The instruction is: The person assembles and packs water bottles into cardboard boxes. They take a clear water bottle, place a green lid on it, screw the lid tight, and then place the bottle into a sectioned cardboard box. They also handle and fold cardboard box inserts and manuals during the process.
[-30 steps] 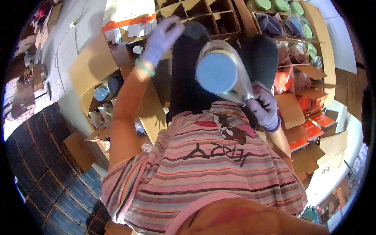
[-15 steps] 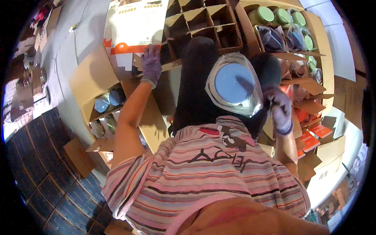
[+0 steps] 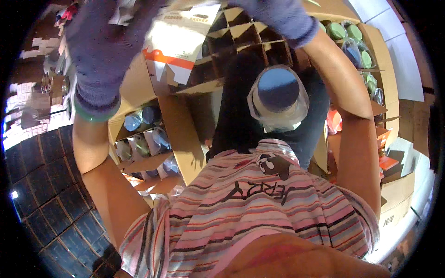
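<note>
Both hands are raised close to the camera, in purple-grey knit gloves. My left hand (image 3: 104, 51) is large at the upper left, its fingers running out past the top edge; whether it holds anything does not show. At the top centre, my right hand (image 3: 282, 21) also has its fingers cut off by the edge. Between my legs stands a round container with a blue top (image 3: 278, 88), wrapped in clear plastic, with neither hand on it. A flat white and orange printed carton (image 3: 178, 44) lies over the left part of a divided cardboard box (image 3: 232, 32).
At the right, an open cardboard box (image 3: 391, 92) holds several green-topped containers (image 3: 354, 32) in plastic. Another open box (image 3: 183, 125) at my left holds blue-topped wrapped containers (image 3: 148, 116). Orange boxes (image 3: 388, 163) lie at the right. Dark stacked cartons (image 3: 41, 176) fill the lower left.
My left hand has come off the printed carton and risen toward the camera. The right hand has left the wrapped container's side and moved up to the top edge. The container stays between my legs.
</note>
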The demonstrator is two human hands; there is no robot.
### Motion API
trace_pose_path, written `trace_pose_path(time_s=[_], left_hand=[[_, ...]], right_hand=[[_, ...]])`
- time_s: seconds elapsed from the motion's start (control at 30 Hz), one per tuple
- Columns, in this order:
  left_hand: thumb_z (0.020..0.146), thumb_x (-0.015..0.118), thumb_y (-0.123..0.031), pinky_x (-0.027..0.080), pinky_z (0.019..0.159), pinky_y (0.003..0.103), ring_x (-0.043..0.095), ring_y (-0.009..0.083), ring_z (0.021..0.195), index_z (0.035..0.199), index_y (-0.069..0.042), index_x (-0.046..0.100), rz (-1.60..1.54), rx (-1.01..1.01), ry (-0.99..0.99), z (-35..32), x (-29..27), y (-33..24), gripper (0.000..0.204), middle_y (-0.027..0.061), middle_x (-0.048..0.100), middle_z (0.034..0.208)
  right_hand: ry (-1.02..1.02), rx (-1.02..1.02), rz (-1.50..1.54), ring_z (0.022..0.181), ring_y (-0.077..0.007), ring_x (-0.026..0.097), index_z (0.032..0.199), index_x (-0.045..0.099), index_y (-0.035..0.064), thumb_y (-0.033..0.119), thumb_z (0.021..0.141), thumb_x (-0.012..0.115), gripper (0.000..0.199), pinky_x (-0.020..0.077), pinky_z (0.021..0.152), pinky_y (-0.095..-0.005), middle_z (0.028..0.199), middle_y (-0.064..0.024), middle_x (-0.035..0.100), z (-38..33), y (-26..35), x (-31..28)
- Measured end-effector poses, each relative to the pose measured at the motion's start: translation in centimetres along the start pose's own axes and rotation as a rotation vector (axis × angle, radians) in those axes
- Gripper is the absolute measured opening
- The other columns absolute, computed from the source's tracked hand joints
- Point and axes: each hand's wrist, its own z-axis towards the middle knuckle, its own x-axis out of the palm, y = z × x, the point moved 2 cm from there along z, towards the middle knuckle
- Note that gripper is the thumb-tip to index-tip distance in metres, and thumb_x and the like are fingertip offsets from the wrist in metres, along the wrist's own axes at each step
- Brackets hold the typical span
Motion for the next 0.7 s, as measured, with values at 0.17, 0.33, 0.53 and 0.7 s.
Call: trace_pose_path(time_s=[0.17, 0.33, 0.53, 0.7], left_hand=[[0.092, 0.060, -0.008, 0.047, 0.096, 0.036, 0.050, 0.0253, 0.119, 0.134, -0.004, 0.048, -0.474, -0.496, -0.224, -5.1, 7.3, 7.9, 0.043, 0.0151, 0.050, 0.132], [0.091, 0.063, -0.014, 0.052, 0.079, 0.032, 0.060, 0.0183, 0.088, 0.135, 0.001, 0.042, -1.404, -0.847, -0.196, -6.1, 14.0, 8.3, 0.050, 0.0067, 0.059, 0.100], [0.080, 0.062, -0.001, 0.046, 0.088, 0.034, 0.053, 0.0259, 0.100, 0.130, -0.003, 0.048, -0.318, -0.319, -0.247, -2.0, 15.0, 4.0, 0.053, 0.0131, 0.055, 0.109], [0.076, 0.056, 0.011, 0.046, 0.096, 0.038, 0.049, 0.0274, 0.121, 0.129, -0.006, 0.056, -0.607, -0.547, -0.378, -2.1, 16.1, 3.4, 0.055, 0.0114, 0.047, 0.126]], right_hand=[[-0.183, 0.229, -0.017, 0.080, -0.0183, 0.059, 0.110, 0.061, -0.0034, 0.013, 0.086, 0.071, 0.031, 0.0477, 0.071, -0.0289, 0.095, -0.0137, 0.064, -5.8, -2.8, -6.4], [0.192, 0.486, 0.409, 0.120, -0.0171, 0.049, 0.140, 0.042, 0.0030, 0.023, 0.092, 0.064, 0.057, 0.0400, 0.103, -0.0331, 0.134, -0.0100, 0.052, -7.3, -0.4, -7.0], [0.068, -0.068, -0.480, 0.106, -0.0385, 0.059, 0.130, 0.048, -0.0013, 0.020, 0.090, 0.057, 0.046, 0.0472, 0.092, -0.0401, 0.115, -0.0203, 0.061, -8.6, 0.3, -8.9], [-0.143, -0.031, -0.733, 0.101, -0.0417, 0.062, 0.136, 0.046, 0.0012, -0.002, 0.086, 0.053, 0.051, 0.0512, 0.088, -0.0415, 0.121, -0.0239, 0.059, -9.5, -0.5, -11.3]])
